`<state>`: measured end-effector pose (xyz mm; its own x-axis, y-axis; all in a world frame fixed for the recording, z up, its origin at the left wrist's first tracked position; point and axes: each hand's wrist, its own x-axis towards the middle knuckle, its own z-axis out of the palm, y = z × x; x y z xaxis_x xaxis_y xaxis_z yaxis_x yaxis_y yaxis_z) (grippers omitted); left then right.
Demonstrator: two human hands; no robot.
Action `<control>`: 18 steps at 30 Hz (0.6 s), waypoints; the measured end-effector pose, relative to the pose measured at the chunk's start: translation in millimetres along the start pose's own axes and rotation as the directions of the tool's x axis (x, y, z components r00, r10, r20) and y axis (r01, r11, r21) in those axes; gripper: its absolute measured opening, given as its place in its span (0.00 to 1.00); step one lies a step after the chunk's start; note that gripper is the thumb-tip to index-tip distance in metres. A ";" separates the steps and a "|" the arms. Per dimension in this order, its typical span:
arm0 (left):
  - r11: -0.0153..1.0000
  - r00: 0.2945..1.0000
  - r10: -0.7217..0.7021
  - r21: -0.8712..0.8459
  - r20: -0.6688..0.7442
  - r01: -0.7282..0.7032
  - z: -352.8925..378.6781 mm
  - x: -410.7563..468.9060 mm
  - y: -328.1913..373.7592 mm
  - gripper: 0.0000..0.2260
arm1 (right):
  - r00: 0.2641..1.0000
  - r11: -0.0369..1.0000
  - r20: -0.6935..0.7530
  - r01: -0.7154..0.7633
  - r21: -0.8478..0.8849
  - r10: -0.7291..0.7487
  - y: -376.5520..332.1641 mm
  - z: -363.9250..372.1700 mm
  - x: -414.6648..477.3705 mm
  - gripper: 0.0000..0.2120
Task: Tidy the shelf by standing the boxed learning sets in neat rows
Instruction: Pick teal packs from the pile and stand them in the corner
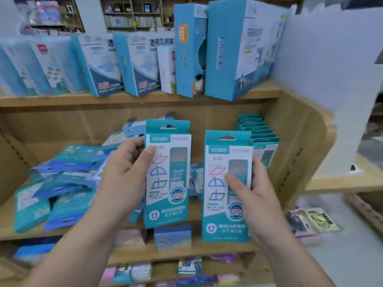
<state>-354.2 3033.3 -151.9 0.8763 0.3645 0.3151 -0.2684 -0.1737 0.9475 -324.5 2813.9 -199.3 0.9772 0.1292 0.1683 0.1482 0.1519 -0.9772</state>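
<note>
My left hand (126, 168) grips a teal and white boxed learning set (172, 195) by its left edge, thumb on the front, and holds it upright in front of the middle shelf. My right hand (252, 189) holds a second, identical box (219, 204) by its right edge, thumb across its face, also upright. Behind the right box a neat row of the same boxes (259, 133) stands at the right end of the wooden middle shelf (207, 210). A jumbled pile of teal and blue packs (62, 183) lies flat on the shelf's left half.
The upper shelf (124, 100) carries larger blue and white boxes, some leaning. A wooden side panel (300, 154) closes the shelf on the right. Lower shelves hold small colourful packs (172, 237). More packs (310, 222) lie on a surface at the right.
</note>
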 end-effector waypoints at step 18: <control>0.979 0.934 -0.108 0.200 0.341 0.041 194.6 24.4 -91.8 0.06 | 0.935 0.929 -0.329 -0.236 -0.285 0.136 36.3 -140.3 4.8 0.10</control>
<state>-230.3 2880.1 -241.8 0.9838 0.0470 0.1729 -0.1472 -0.3382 0.9295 -293.1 2682.6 -252.0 0.9834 -0.1807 -0.0181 -0.0491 -0.1688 -0.9844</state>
